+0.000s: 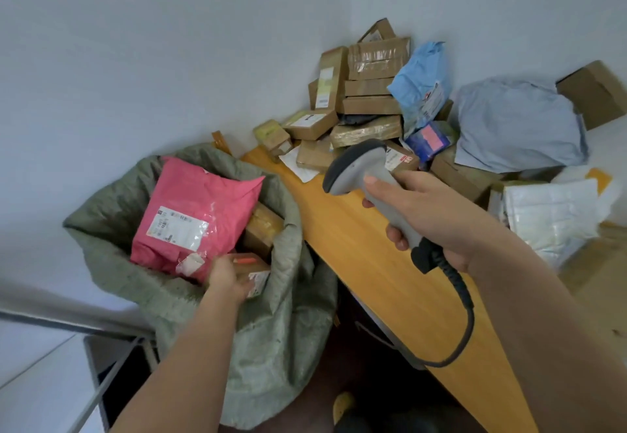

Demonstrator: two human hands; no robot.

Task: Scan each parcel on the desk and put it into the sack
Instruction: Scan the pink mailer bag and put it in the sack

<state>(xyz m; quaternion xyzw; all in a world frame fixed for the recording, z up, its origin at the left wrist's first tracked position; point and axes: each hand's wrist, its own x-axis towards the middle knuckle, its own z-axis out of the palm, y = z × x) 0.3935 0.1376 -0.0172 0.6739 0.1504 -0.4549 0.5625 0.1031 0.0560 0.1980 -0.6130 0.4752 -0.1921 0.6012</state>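
Head cam: left hand (226, 279) grips small box (252, 271) in sack (278, 324), right hand (437, 215) grips scanner (369, 181)

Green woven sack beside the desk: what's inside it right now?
Inside the green woven sack: a pink plastic mailer on top, a brown cardboard box behind it, and a small brown box gripped by the left hand. Anything beneath is covered.

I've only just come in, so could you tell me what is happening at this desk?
A person is scanning parcels and bagging them. The left hand holds a small cardboard box inside the green sack, beside a pink mailer. The right hand grips the scanner over the wooden desk, where a pile of parcels waits.
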